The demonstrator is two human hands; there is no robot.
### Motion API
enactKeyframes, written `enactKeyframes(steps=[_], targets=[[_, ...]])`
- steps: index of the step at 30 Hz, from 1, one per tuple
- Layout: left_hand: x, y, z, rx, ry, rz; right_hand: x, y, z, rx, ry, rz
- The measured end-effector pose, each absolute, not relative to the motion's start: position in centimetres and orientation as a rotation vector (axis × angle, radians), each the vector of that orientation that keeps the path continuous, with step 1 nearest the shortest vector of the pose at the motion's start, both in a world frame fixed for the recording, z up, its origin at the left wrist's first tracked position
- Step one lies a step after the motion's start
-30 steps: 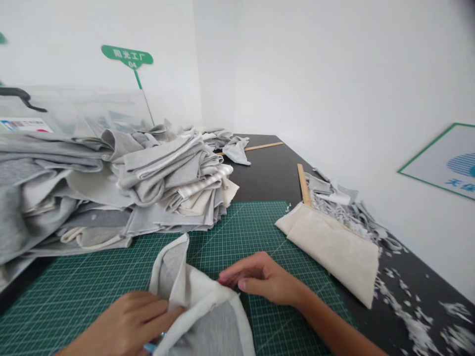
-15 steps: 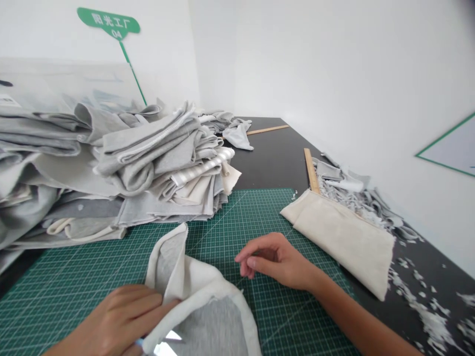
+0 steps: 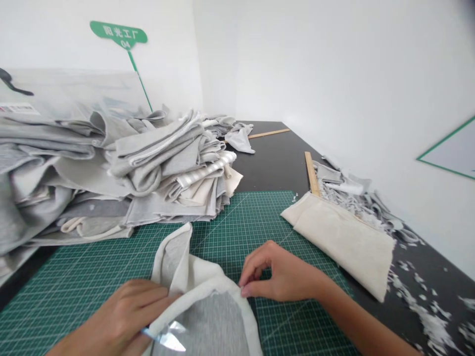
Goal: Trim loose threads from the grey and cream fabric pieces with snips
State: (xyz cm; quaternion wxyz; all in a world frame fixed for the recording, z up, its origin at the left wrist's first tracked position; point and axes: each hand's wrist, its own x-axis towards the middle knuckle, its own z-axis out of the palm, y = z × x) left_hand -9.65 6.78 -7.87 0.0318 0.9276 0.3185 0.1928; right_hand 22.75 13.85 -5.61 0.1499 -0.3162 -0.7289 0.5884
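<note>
My left hand [image 3: 122,316] is closed around a pair of scissors [image 3: 166,337], whose blades lie on a grey piece of fabric with a white fleecy edge [image 3: 202,306]. The same hand pins that fabric down on the green cutting mat [image 3: 74,291]. My right hand [image 3: 278,277] pinches the fabric's white edge at its right side with thumb and fingertips. One corner of the fabric stands up between the two hands.
A tall pile of grey and cream cloth [image 3: 111,173] fills the left. A folded cream cloth [image 3: 341,242] lies right of the mat, with a wooden ruler [image 3: 310,173] and grey offcuts [image 3: 356,198] behind. Another ruler [image 3: 269,132] lies at the far end.
My right hand, lifted off the fabric half a second ago, has come back down and pinched its right edge. The scissor blades now show more over the grey cloth.
</note>
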Motion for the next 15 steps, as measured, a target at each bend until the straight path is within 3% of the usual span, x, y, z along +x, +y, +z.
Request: enactKeyframes(steps=[10, 15], targets=[[-9.7, 6.9, -8.4, 2.77, 0.909, 0.511, 24.6, 15.2, -3.7, -0.91, -1.825, 1.663], [-9.8, 6.9, -8.9, 2.702, 0.886, 0.506, 29.2, 13.7, 2.0, -1.185, -1.587, 0.964]])
